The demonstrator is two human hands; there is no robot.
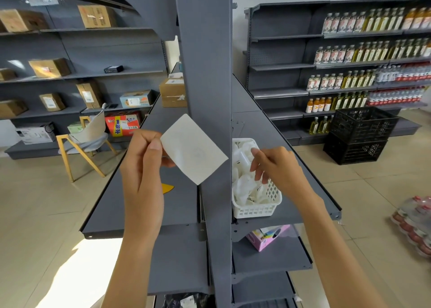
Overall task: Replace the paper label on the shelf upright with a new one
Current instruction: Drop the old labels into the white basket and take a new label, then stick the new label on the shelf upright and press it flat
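A: Where is the paper label (pixel 194 149)?

B: Pinched at its left edge by the left hand (pixel 144 168), thumb in front, the other fingers tucked behind it where they are hidden. It is a tilted white rectangle with rounded corners, held in front of the grey metal shelf upright (pixel 205 74); whether it touches the upright I cannot tell

A: Any print on it?

B: A faint round mark near the middle, too pale to read

A: And the right hand (pixel 277 168)?

B: Its fingertips curl down into the white plastic basket (pixel 256 208), touching the crumpled white paper scraps (pixel 245 186) there. They seem to nip a piece, though it blends with the heap, so I cannot tell for sure

A: What lies around the fingers?

B: The basket has a perforated wall and sits on the matte grey shelf (pixel 312 191) right of the upright. Below it, a pink box (pixel 268 237) is partly hidden by the shelf edge
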